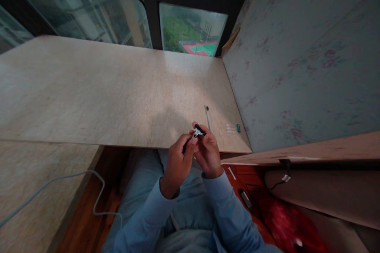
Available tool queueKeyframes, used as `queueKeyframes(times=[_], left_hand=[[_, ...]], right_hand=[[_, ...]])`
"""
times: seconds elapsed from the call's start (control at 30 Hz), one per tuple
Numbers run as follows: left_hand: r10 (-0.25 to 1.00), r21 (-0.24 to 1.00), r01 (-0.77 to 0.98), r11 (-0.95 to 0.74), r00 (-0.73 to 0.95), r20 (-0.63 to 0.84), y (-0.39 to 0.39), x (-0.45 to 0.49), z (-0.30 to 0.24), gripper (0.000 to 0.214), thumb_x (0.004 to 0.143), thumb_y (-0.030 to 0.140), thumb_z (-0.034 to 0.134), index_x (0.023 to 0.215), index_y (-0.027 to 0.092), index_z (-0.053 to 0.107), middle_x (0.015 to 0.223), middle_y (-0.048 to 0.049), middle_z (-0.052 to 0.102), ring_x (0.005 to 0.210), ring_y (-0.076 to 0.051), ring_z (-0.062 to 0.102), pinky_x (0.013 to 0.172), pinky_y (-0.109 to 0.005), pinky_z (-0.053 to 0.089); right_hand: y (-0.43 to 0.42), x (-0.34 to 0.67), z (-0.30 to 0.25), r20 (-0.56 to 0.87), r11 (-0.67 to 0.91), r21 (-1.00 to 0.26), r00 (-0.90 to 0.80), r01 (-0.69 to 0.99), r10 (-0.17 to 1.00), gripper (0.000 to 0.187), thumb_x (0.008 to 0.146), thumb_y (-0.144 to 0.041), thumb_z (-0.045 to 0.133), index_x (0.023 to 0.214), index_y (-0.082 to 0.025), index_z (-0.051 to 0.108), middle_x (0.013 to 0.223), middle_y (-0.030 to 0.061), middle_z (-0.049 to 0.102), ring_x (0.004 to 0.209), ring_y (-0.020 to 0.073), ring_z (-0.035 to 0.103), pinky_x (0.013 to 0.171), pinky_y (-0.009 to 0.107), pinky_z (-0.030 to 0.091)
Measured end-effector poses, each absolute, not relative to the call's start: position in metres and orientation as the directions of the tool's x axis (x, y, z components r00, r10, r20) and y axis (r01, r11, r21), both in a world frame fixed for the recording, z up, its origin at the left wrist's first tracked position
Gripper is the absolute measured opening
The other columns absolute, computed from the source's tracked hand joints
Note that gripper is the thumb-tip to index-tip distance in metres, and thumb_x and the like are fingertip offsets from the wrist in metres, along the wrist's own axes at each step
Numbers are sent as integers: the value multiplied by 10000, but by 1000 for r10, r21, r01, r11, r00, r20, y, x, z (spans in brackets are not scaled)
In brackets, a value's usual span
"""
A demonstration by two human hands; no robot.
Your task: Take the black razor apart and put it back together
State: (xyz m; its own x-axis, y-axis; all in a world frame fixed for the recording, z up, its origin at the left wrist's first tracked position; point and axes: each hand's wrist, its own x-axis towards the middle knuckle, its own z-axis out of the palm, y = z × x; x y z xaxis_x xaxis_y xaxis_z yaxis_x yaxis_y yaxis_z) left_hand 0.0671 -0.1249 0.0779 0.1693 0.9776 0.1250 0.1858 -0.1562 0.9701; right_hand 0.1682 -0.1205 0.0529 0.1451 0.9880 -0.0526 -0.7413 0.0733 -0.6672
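Note:
Near the table's front edge, my left hand is closed around the dark handle of a razor. Its silver neck and black head point up and away from me. My right hand is closed at the razor's head, fingertips touching it. The fingers partly cover both the handle and the head. Just beyond my right hand lies a slim white stick with a dark tip, like a toothbrush. Farther right are several small pale pieces and a small dark green block, too small to make out.
The beige tabletop runs left along the window. A flowered wall bounds it on the right. A grey cable hangs at the lower left. Below right, a red plastic bag lies by a grey cushioned piece.

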Motion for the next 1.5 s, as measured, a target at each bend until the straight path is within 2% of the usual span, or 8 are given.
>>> queueKeyframes(times=[0.2, 0.57, 0.87, 1.1, 1.2, 1.37, 1.5], left_hand=[[977, 961, 232, -152, 182, 111, -124, 66, 80, 273, 958, 375, 425, 893, 186, 611, 784, -22, 639, 746, -142, 595, 689, -243, 454], [966, 940, 264, -215, 199, 165, -124, 66, 82, 249, 961, 320, 423, 997, 188, 631, 956, -57, 700, 841, -159, 631, 756, -256, 455], [968, 931, 295, -214, 192, 162, -124, 65, 80, 229, 953, 305, 428, 952, 194, 627, 905, -55, 701, 840, -178, 635, 753, -274, 457], [967, 926, 301, -227, 185, 177, -124, 65, 80, 228, 956, 312, 422, 971, 200, 620, 919, -56, 699, 842, -176, 630, 754, -276, 458], [966, 928, 297, -225, 192, 173, -125, 64, 81, 232, 953, 318, 432, 960, 195, 628, 892, -50, 698, 805, -165, 624, 731, -263, 455], [966, 939, 273, -207, 207, 153, -124, 61, 84, 242, 946, 328, 439, 913, 188, 635, 800, -23, 664, 727, -140, 591, 694, -239, 445], [969, 950, 264, -169, 223, 111, -121, 62, 82, 273, 941, 368, 430, 853, 190, 618, 685, 5, 584, 670, -133, 551, 653, -230, 429]], right_hand=[[-121, 166, 53, -80, 63, -679, 158, -732, 984, 305, 727, -425, 777, 986, -276, 715, 1201, 26, 687, 893, 146, 664, 684, 252, 553], [-120, 166, 49, -80, 62, -660, 152, -748, 985, 306, 710, -415, 798, 968, -270, 722, 1169, 25, 703, 921, 136, 661, 838, 274, 535], [-121, 165, 48, -80, 67, -670, 162, -739, 984, 317, 702, -431, 800, 958, -260, 724, 1108, 41, 722, 901, 160, 666, 736, 275, 548], [-122, 165, 46, -92, 61, -654, 159, -754, 983, 307, 671, -415, 827, 924, -268, 735, 1112, 32, 725, 911, 152, 671, 818, 295, 543], [-123, 164, 48, -87, 65, -663, 163, -746, 983, 300, 671, -423, 825, 913, -269, 735, 1114, 33, 724, 908, 156, 669, 833, 318, 543], [-123, 165, 51, -76, 64, -668, 153, -741, 985, 260, 660, -404, 838, 864, -274, 742, 1094, 23, 731, 864, 153, 674, 746, 297, 561], [-123, 170, 46, -71, 75, -689, 170, -720, 983, 264, 678, -380, 832, 901, -265, 747, 1078, 32, 740, 893, 157, 683, 788, 299, 552]])
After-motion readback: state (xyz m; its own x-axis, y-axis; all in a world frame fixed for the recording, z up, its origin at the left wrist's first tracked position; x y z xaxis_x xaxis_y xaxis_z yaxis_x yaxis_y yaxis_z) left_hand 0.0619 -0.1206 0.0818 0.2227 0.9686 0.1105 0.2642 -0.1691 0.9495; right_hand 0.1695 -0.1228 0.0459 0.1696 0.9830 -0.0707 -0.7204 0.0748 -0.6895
